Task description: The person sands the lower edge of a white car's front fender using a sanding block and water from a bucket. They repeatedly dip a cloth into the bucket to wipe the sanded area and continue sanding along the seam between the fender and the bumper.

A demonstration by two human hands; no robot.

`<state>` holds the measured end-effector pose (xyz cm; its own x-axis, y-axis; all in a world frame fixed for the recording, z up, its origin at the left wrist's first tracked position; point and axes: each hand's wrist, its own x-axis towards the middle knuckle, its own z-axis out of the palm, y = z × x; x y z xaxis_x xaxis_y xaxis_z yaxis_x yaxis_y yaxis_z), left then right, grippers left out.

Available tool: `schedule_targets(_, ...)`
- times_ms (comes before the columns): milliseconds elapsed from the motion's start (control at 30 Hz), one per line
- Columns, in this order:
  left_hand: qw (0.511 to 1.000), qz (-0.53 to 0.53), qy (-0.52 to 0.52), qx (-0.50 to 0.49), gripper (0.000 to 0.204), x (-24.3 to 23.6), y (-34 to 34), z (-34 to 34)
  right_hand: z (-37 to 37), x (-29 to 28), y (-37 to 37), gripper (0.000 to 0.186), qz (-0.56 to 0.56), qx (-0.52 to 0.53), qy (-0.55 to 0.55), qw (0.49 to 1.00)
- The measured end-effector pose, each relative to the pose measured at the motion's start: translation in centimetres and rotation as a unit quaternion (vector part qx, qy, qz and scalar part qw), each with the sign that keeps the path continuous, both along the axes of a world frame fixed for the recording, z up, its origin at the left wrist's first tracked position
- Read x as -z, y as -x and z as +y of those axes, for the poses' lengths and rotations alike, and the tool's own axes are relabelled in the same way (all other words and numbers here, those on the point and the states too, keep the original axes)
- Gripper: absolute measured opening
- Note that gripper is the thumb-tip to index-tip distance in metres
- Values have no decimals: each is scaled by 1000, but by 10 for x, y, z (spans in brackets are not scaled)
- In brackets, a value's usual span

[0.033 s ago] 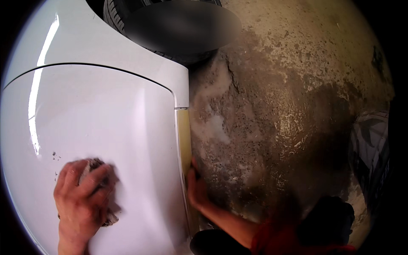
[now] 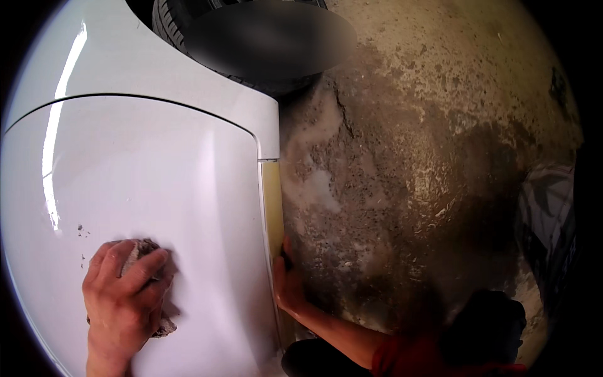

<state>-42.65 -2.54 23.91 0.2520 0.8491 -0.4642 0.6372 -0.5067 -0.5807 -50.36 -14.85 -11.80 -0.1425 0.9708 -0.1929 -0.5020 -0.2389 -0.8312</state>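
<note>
My left hand [image 2: 122, 301] presses a crumpled grey-brown cloth [image 2: 147, 248] flat against the white car door [image 2: 182, 188]. Its fingers curl over the cloth, and part of the cloth shows below the palm. Small dark specks [image 2: 80, 229] lie on the paint just beyond that hand. Along the door's right edge runs a yellowish strip [image 2: 272, 195]. My right hand [image 2: 290, 286] rests against this strip, its visible fingers extended and apart, with nothing seen in them. Some of its fingers are hidden or in shadow.
Past the door, a white fender [image 2: 201, 88] curves around a black tyre [image 2: 166, 25]. To the right spreads a wet, stained concrete floor [image 2: 377, 169]. Striped fabric [image 2: 546, 213] shows at the far right. A dark rounded shape [image 2: 483, 327] sits at the lower right.
My left hand and the cloth have slid slightly toward me and to the right on the door. My right hand has shifted a little at the strip.
</note>
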Motion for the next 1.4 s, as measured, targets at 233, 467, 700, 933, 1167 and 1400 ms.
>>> schedule_targets(233,995,-48,88,23,16,3,8,-9,-27,-14,2,69,76,-14,48,996)
schedule_targets(467,992,-48,118,3,20,4,11,-20,66,-41,-11,74,-26,-44,20,998)
schedule_targets(700,989,-62,132,3,17,0,5,-8,6,-35,-16,67,-65,-25,-57,996)
schedule_targets(933,992,-53,114,-5,17,5,5,-12,56,-44,-30,67,-66,-95,-31,993)
schedule_targets(1167,993,-47,106,2,18,7,4,-14,61,-61,-33,67,-4,-51,-13,999)
schedule_targets(1400,991,-62,116,-10,13,2,2,-9,-29,-70,-42,70,136,-13,59,989)
